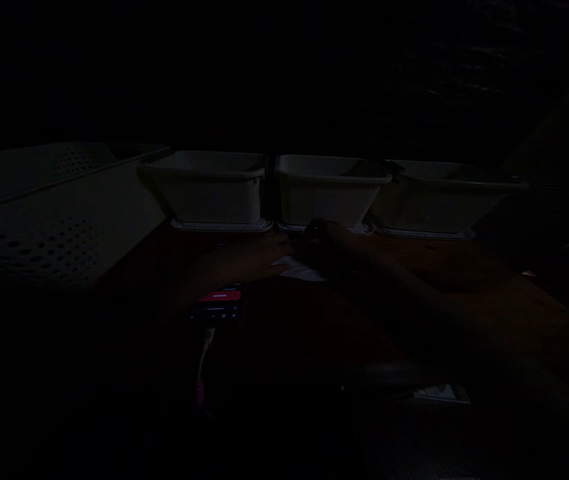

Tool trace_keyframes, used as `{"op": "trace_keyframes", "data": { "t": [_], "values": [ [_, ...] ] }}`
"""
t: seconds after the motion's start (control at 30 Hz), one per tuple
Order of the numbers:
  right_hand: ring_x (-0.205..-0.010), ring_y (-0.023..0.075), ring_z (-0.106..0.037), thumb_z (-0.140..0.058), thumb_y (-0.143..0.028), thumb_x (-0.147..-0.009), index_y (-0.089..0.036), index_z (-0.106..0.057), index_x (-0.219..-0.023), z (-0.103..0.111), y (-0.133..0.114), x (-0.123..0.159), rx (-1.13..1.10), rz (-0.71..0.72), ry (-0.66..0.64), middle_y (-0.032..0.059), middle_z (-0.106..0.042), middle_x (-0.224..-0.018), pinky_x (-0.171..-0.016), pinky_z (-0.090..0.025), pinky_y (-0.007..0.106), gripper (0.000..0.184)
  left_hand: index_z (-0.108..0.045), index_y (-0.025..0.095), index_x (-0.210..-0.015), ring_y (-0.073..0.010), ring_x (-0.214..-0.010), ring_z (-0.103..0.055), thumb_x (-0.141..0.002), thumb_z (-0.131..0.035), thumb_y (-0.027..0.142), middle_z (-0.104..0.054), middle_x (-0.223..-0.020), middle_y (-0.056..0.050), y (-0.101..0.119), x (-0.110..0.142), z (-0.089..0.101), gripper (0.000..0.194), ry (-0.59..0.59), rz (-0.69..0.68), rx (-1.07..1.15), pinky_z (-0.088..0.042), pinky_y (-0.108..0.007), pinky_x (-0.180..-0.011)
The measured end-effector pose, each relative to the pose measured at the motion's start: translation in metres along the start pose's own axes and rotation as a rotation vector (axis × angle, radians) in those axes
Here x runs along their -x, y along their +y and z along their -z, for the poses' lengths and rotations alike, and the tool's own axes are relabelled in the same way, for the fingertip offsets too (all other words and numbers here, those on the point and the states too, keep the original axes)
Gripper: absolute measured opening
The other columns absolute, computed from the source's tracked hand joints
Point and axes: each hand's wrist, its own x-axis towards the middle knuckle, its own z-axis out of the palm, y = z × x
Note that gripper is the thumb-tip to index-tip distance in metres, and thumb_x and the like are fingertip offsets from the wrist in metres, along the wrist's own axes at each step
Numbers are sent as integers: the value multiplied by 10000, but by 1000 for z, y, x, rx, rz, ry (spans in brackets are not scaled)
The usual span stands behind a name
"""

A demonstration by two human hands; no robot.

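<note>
The scene is very dark. My left hand (270, 251) reaches in from the left over the table, its fingers stretched out at the edge of a pale, thin piece of cloth or paper (303, 269). Just right of it, my right hand (333, 237) is bent down with its fingers curled together. Whatever lies between those fingers is lost in shadow. The pale piece lies on the table below and between both hands, in front of the middle white tub (332, 200).
Two more white tubs flank the middle one, a left tub (209, 197) and a right tub (424, 203). A perforated pale basket (129, 207) stands at far left. Near my left forearm lies a lit phone (219, 307) with a cable (203, 353). The wooden table (444, 267) extends rightward.
</note>
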Motion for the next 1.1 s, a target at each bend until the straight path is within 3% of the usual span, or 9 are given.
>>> {"op": "trace_keyframes", "data": {
  "t": [0.27,0.57,0.77,1.1],
  "values": [
    [-1017,216,-682,-558,-151,-903,-77,-684,-1174,7,-5,3,16,-73,-69,165,-699,-1183,-791,-476,248,307,-488,213,-1381,-199,-1329,-482,-989,-515,243,-493,-1463,-82,2,0,1,394,-1,3,17,-355,-343,-1129],
    [-922,197,-677,-656,-181,-813,-139,-720,-1133,11,-4,10,8,-56,21,116,-725,-1113,-722,-455,236,329,-511,187,-1350,-202,-1298,-501,-996,-503,260,-518,-1426,-96,2,0,1,362,-10,8,4,-359,-338,-1114],
    [-792,156,-633,-643,-156,-773,-122,-722,-1004,8,1,7,-10,61,102,101,-725,-997,-647,-389,214,246,-484,200,-1384,-201,-1298,-501,-1001,-496,280,-504,-1441,-87,-1,-1,-3,392,16,-6,-18,-363,-331,-1106],
    [-757,145,-604,-544,-92,-795,-121,-709,-1011,12,-6,10,3,-28,80,106,-709,-940,-624,-353,209,272,-492,207,-1373,-192,-1312,-495,-997,-497,248,-482,-1471,-85,2,0,1,379,5,3,20,-360,-335,-1115]
  ]
}}
